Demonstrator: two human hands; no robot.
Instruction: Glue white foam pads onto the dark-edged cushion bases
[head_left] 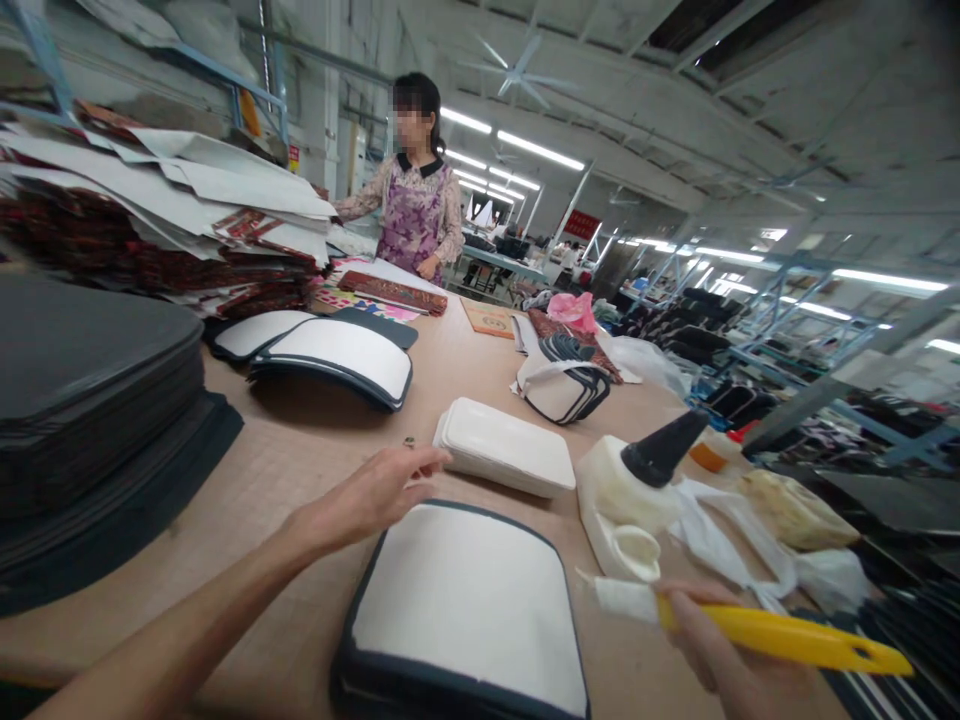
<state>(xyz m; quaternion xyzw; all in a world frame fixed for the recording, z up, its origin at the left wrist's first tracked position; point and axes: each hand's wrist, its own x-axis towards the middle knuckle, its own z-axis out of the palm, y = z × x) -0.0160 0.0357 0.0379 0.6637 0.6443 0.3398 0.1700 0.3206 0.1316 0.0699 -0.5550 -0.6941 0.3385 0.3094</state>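
Colours here: the near pad (465, 610) is white on top with a dark navy edge, same as the pads (334, 358) farther left. The brush (780, 637) in the right hand (709, 640) has a bright yellow handle with whitish bristles. Glue jug (622, 505) is cream with a black cone cap. White lidded box (506, 447). Table (300, 450) is tan. Black stack (82, 400) far left. The co-worker's top (412, 220) is a purple floral print with a black collar. Pink bag (574, 310) far back.

Left hand (375, 492) outstretched, fingers loosely extended; right hand (709, 640) fisted, gripping.
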